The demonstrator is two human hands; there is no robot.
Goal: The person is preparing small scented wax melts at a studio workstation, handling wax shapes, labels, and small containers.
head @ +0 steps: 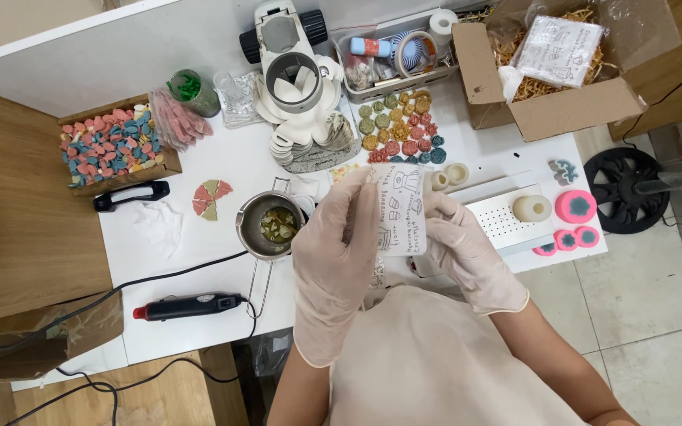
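Gloved hands raised (fingers (354, 197) pinching).

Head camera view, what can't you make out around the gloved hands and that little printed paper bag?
- Small white printed paper bag: its contents are hidden; the left hand covers its left edge and the right hand its lower right corner.
- Table under both hands: blocked by them and the beige apron.
- Small metal melting pot: greenish contents too small to identify.
- Open cardboard box: top cut off by the frame edge.
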